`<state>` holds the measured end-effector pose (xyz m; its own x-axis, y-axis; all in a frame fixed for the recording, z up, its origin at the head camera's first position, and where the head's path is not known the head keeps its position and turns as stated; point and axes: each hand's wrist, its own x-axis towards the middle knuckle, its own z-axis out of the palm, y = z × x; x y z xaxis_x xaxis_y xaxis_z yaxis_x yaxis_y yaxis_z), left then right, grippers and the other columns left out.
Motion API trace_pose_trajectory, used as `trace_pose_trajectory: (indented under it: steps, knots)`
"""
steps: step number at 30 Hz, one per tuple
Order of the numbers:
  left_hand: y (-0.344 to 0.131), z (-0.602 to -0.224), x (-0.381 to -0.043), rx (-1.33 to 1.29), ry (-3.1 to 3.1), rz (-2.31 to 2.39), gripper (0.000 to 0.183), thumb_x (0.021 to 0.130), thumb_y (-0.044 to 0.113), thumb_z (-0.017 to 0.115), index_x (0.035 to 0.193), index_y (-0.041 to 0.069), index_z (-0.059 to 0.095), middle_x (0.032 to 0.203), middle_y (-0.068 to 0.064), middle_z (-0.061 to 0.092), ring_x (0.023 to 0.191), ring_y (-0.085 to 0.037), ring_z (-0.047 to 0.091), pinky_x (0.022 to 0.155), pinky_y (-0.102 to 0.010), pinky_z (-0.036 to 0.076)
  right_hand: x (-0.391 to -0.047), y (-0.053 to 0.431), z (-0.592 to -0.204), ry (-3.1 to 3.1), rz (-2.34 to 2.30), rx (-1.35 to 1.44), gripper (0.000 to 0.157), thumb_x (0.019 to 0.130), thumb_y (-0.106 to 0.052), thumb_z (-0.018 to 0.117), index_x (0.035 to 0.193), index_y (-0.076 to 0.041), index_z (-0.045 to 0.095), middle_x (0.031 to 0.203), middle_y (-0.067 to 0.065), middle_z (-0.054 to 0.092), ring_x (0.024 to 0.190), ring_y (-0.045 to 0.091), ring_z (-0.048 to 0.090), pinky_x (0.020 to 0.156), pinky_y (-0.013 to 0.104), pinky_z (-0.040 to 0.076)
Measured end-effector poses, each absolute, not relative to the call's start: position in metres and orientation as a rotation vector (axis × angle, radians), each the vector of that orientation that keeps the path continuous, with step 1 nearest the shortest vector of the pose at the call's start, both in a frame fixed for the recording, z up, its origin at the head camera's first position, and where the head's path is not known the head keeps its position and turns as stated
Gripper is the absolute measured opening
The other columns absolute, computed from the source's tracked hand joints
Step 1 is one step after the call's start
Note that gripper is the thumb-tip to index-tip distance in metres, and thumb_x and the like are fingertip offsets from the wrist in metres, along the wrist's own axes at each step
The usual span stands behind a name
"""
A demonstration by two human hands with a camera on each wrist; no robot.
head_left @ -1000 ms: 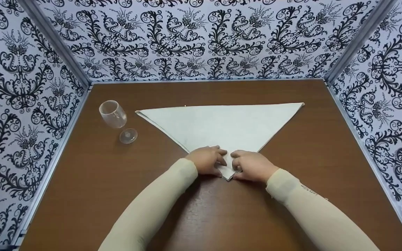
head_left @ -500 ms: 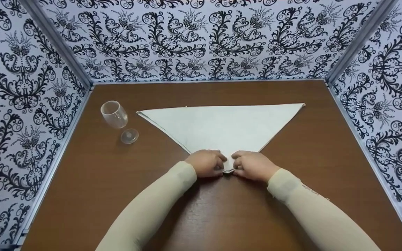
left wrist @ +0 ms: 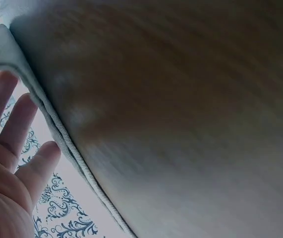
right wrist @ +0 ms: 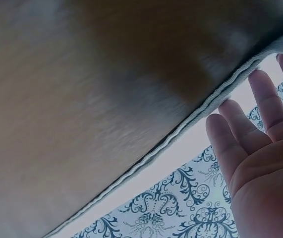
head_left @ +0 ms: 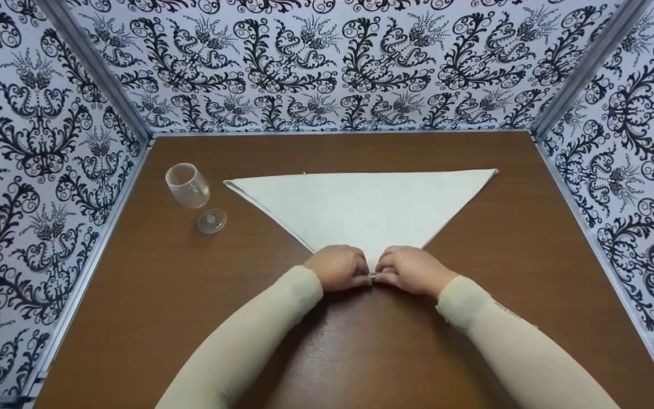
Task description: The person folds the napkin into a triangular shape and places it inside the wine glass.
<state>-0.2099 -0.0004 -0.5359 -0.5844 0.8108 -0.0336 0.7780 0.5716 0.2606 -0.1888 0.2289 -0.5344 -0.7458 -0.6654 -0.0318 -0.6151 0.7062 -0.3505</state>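
A white cloth napkin (head_left: 355, 210), folded into a large triangle, lies on the brown table with its long edge at the back and its tip toward the person. At that near tip, my left hand (head_left: 338, 268) pinches the turned-up end from the left. From the right, my right hand (head_left: 412, 270) pinches the same small fold, thumbs nearly meeting. The left wrist view has the napkin's layered edge (left wrist: 57, 119) running past the fingers of the left hand (left wrist: 12, 173). In the right wrist view, the fingertips of the right hand (right wrist: 265, 163) are right at the other slanting edge (right wrist: 181, 131).
To the left of the napkin stands a clear stemmed wine glass (head_left: 188, 187). The wooden table (head_left: 327, 352) is bordered by patterned black-and-white wall panels (head_left: 327, 68) at the back and both sides, with grey metal rails at the corners.
The near tip of the napkin has been turned up and away from the person, so the triangle's point is now blunt. Both hands have closed in on the fold and nearer each other.
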Motion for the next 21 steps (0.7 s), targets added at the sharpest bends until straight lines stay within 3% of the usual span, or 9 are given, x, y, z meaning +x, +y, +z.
trace_pose_trajectory:
  steps: [10,16,21]
  knots:
    - [0.000,-0.542,-0.212,1.309,2.659,0.324,0.032,0.106,0.044,0.062,0.095,0.022,0.084,0.096,0.004,0.076,0.091,-0.017,0.071,0.086,-0.034,0.058,-0.186,0.224,-0.533,2.769,-0.530,-1.034,0.015,0.101,-0.024,0.071,0.099,-0.015,0.083,0.100,-0.001,0.075,0.093,0.019,0.071,0.087,0.043,0.059]
    - [0.000,-0.543,-0.211,1.217,2.685,0.393,0.025,0.104,0.040,0.066,0.104,0.021,0.081,0.096,0.007,0.080,0.089,-0.016,0.075,0.086,-0.034,0.060,-0.186,0.220,-0.532,2.805,-0.505,-1.009,0.015,0.100,-0.023,0.072,0.092,-0.015,0.083,0.091,-0.001,0.072,0.084,0.019,0.068,0.081,0.043,0.056]
    - [0.000,-0.543,-0.211,1.168,2.674,0.399,0.021,0.103,0.038,0.068,0.102,0.021,0.081,0.096,0.008,0.080,0.089,-0.015,0.074,0.086,-0.033,0.059,-0.187,0.218,-0.535,2.856,-0.413,-1.023,0.016,0.099,-0.025,0.073,0.088,-0.017,0.082,0.085,-0.003,0.069,0.079,0.018,0.063,0.081,0.043,0.053]
